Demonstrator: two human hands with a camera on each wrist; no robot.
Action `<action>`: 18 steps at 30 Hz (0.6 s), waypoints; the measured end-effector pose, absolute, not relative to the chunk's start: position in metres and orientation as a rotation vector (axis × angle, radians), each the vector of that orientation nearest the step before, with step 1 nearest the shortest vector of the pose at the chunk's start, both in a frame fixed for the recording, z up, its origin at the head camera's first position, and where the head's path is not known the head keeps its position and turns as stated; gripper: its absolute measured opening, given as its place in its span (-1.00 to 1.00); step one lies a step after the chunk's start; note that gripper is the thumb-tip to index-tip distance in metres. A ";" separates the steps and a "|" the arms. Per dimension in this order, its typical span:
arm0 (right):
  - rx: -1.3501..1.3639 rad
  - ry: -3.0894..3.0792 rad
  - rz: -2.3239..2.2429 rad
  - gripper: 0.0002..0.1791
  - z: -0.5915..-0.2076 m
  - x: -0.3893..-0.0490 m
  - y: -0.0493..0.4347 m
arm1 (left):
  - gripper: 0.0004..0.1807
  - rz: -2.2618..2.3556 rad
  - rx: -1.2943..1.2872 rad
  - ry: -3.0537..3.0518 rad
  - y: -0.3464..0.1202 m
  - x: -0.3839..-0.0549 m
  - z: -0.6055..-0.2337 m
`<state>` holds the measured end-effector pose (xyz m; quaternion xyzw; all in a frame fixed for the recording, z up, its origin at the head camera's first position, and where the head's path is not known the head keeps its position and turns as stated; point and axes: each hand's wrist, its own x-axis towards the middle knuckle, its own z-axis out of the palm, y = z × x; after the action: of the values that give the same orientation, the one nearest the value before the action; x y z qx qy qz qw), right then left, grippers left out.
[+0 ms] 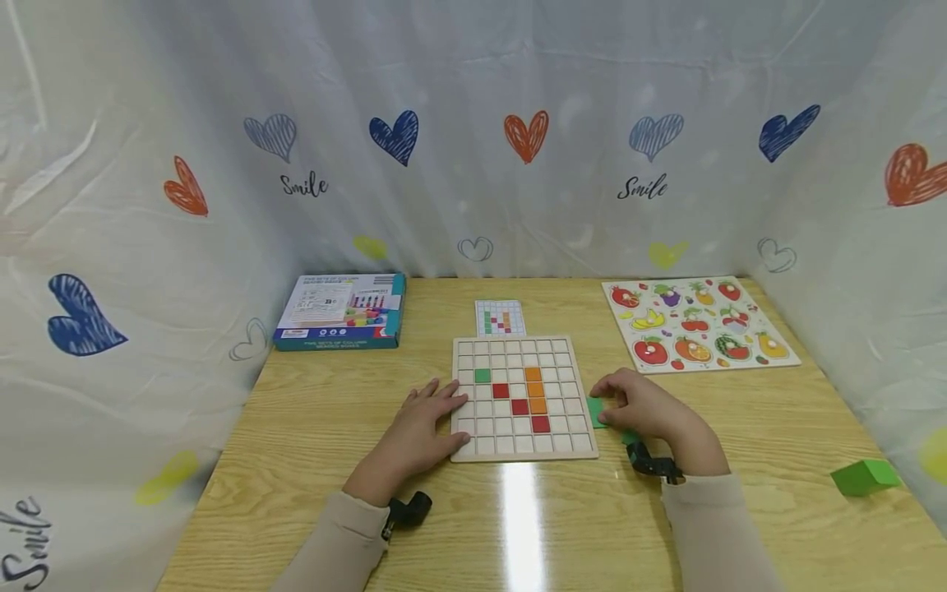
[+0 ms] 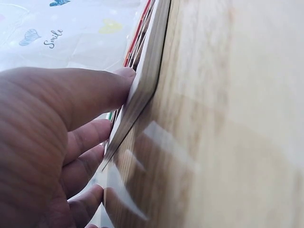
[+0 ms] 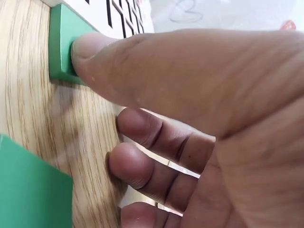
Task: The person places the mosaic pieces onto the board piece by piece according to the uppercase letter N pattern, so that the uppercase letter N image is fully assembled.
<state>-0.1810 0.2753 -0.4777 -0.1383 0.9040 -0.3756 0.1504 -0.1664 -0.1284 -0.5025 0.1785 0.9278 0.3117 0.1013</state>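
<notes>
A wooden grid board lies on the table, with one green, several red and several orange squares in its cells. My left hand rests at its left side, fingers spread. In the left wrist view the thumb touches the board's edge. At the right side of the board, my right hand holds a flat green square tile between thumb and fingers. Up close, the thumb presses on that green tile; the index finger is hidden. A second green piece lies nearer the wrist.
A small pattern card lies just behind the board. At the back left is a boxed bead set, at the back right a fruit puzzle board. A green block sits far right. Printed curtains surround the table.
</notes>
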 end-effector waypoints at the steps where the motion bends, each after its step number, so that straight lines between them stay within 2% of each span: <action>1: -0.396 2.594 -1.087 -0.69 -0.478 -0.181 0.274 | -0.30 0.923 0.527 2.740 -0.128 -0.167 -0.503; 7: -0.360 2.573 -1.125 -0.71 -0.477 -0.180 0.271 | -0.30 0.921 0.522 2.743 -0.128 -0.167 -0.504; 18: -0.295 2.640 -1.129 -0.88 -0.480 -0.180 0.274 | -0.30 0.930 0.518 2.739 -0.128 -0.167 -0.503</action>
<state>-0.1798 0.2742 -0.4800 -0.1012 0.9072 -0.3879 0.1275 -0.1666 -0.1281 -0.5031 0.1753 0.9273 0.3149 0.1014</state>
